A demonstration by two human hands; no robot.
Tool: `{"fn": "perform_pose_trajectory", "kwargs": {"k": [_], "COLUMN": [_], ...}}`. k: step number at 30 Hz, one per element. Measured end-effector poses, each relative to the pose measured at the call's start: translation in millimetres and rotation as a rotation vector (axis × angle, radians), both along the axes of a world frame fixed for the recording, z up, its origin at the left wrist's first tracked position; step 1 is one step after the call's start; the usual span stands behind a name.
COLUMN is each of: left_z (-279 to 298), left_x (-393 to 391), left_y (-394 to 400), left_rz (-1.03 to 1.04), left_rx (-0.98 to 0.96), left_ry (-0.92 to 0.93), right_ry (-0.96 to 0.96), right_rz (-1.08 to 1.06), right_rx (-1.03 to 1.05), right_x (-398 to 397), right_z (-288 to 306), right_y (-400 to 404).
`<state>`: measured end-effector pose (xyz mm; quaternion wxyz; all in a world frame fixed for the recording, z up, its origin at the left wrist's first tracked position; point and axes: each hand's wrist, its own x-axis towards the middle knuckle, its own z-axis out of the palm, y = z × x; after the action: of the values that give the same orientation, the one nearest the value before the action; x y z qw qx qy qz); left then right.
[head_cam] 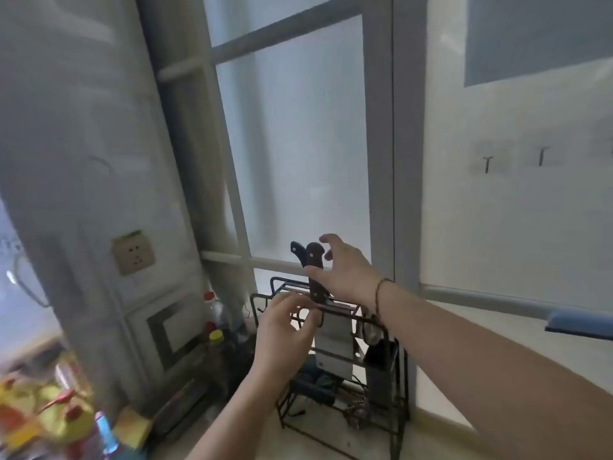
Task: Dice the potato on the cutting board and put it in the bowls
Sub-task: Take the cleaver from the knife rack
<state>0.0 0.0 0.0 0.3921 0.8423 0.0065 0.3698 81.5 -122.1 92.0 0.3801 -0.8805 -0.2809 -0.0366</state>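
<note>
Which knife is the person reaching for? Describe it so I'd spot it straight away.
Look below the frosted window at the black wire rack on the counter. Two handles stick up from its top; the right hand is open around the brown wooden-handled knife, whose broad pale blade hangs down in the rack. Its neighbour, just left, has a black handle.
</note>
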Motion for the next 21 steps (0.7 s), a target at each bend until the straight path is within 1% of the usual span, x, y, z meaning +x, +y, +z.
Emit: {"fn": "perform_pose_trajectory", "kwargs": {"k": [6, 11, 14, 16, 19, 21], "left_z": [-3, -6, 0, 9, 30, 46], "left_x": [3, 11, 18, 24, 28, 29], "left_y": [15, 21, 19, 14, -5, -21], "left_rz": [-0.007, -0.012, 0.006, 0.023, 0.023, -0.006], "left_rx": [0.011, -0.022, -0.023, -0.039, -0.038, 0.002], "left_ry": [0.012, 0.008, -0.041, -0.119, -0.215, -0.281], "right_ry": [-0.018, -0.075, -0.126, -0.210, -0.340, -0.382], "right_rz": [-0.067, -0.131, -0.151, -0.169, -0.192, -0.200], "right_rx": [0.030, 0.133, 0.286, 0.428, 0.621, 0.725], "right_x": [16, 24, 20, 12, -9, -27], "right_z": [-10, -12, 7, 30, 64, 77], "right_y": [27, 27, 13, -6, -47, -80]}}
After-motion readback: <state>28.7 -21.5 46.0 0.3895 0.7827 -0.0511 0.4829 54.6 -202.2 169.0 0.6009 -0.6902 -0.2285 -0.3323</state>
